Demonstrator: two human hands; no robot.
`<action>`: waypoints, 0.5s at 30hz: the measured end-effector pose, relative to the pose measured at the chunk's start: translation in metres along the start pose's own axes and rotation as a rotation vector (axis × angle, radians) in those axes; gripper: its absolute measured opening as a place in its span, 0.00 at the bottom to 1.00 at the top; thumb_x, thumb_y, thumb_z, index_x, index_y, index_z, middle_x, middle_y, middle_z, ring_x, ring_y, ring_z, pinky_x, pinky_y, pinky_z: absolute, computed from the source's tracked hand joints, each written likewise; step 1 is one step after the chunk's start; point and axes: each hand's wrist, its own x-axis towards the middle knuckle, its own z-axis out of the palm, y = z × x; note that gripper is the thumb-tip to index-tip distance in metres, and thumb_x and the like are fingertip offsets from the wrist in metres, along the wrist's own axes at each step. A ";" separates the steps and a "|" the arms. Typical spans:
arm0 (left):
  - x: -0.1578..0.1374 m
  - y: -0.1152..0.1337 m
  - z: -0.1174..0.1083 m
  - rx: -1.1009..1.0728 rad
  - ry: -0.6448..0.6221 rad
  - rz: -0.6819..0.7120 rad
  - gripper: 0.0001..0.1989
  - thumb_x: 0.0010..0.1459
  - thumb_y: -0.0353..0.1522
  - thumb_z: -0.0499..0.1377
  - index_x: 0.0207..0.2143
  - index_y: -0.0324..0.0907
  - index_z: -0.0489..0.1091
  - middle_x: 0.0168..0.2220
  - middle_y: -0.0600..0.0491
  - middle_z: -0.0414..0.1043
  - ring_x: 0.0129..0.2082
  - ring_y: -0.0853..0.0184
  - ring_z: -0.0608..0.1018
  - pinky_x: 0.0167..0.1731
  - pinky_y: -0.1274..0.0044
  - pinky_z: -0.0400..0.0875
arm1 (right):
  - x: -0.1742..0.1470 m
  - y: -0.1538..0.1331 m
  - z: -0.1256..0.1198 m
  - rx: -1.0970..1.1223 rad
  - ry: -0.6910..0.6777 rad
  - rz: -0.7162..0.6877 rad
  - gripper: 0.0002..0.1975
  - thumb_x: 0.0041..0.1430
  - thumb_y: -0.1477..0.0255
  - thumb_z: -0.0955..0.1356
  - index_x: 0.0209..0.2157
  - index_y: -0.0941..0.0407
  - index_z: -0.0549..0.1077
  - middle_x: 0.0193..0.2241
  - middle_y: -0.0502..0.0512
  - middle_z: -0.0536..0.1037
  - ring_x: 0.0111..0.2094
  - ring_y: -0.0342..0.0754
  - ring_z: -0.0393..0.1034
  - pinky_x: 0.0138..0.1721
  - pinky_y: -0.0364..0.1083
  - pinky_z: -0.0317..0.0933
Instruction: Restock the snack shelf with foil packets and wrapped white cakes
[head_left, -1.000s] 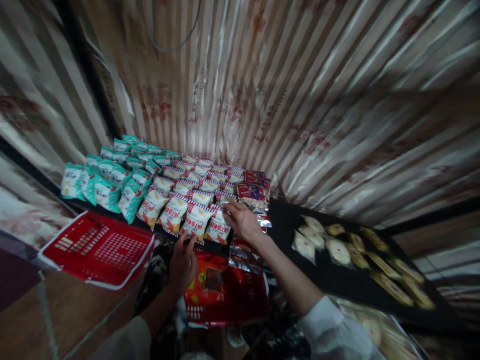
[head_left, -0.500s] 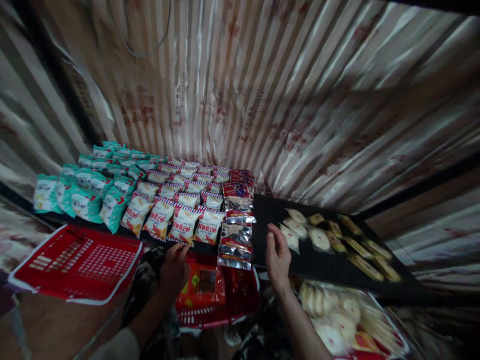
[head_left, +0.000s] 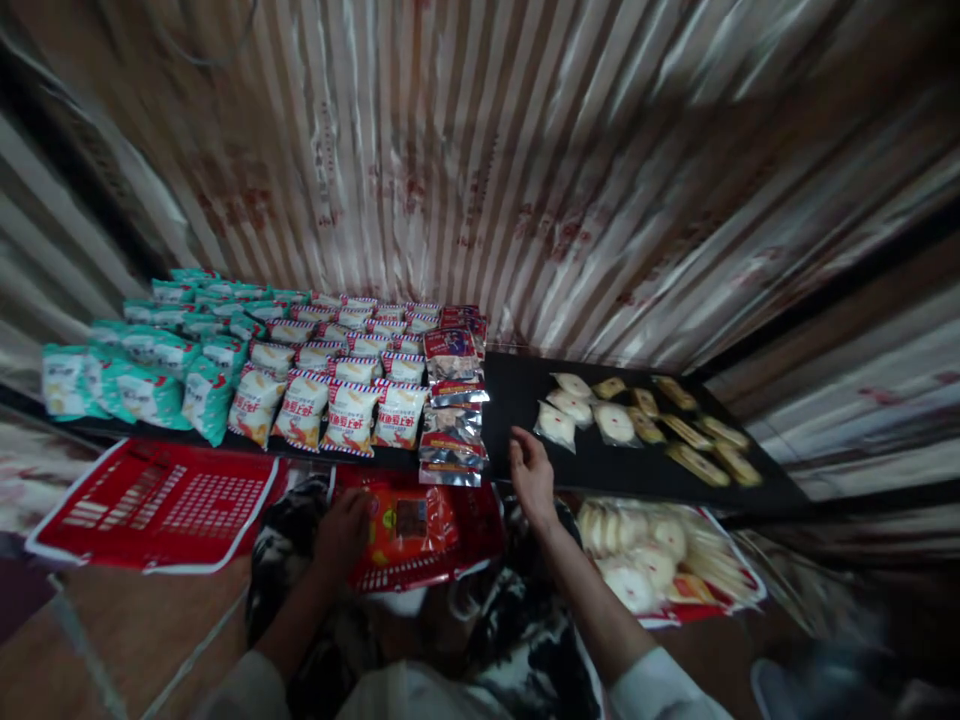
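Note:
My left hand [head_left: 346, 530] is low at the left side of the red basket [head_left: 480, 535] under the shelf, beside an orange package [head_left: 412, 520] with a dark window. Its fingers are bent and dim; whether they grip the package edge I cannot tell. My right hand [head_left: 534, 478] is at the front edge of the black shelf [head_left: 506, 400], fingers loosely extended and holding nothing. Close to it on the right lie round white wrapped cakes [head_left: 556, 425]. Left of it are overlapping dark-red and silver packets [head_left: 451, 430], next to rows of white-and-orange snack bags [head_left: 349, 415].
Teal bags [head_left: 154, 390] crowd the shelf's left end. Long yellowish wrapped pieces [head_left: 697, 464] lie on the right. Below are a red basket with white rim [head_left: 180, 500] at left and another basket filled with wrapped pale goods [head_left: 652, 560] at right. Crinkled striped sheeting [head_left: 420, 200] rises behind.
My left hand has moved from the shelf's front edge, by the snack bags, down to the orange package in the basket. My right hand remains near the shelf edge. The view has shifted.

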 end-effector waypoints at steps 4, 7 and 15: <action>-0.010 0.012 0.002 -0.032 -0.155 -0.132 0.14 0.57 0.24 0.47 0.40 0.41 0.70 0.40 0.48 0.72 0.39 0.66 0.76 0.40 0.75 0.72 | -0.006 -0.004 0.006 0.153 0.090 0.061 0.22 0.55 0.58 0.62 0.45 0.58 0.68 0.42 0.59 0.73 0.43 0.50 0.68 0.47 0.51 0.60; -0.013 0.023 0.007 -0.031 -0.292 -0.237 0.15 0.57 0.23 0.47 0.42 0.41 0.69 0.42 0.47 0.71 0.39 0.66 0.75 0.41 0.75 0.70 | -0.024 -0.006 0.006 0.287 0.148 0.160 0.21 0.54 0.57 0.62 0.44 0.57 0.66 0.35 0.54 0.73 0.35 0.46 0.68 0.39 0.46 0.63; -0.016 0.038 0.026 -0.089 -0.539 -0.324 0.13 0.56 0.22 0.48 0.36 0.38 0.71 0.43 0.45 0.71 0.42 0.65 0.75 0.44 0.74 0.67 | -0.101 0.019 -0.011 0.119 -0.481 0.106 0.19 0.60 0.56 0.58 0.30 0.54 0.70 0.22 0.50 0.72 0.26 0.46 0.68 0.30 0.43 0.63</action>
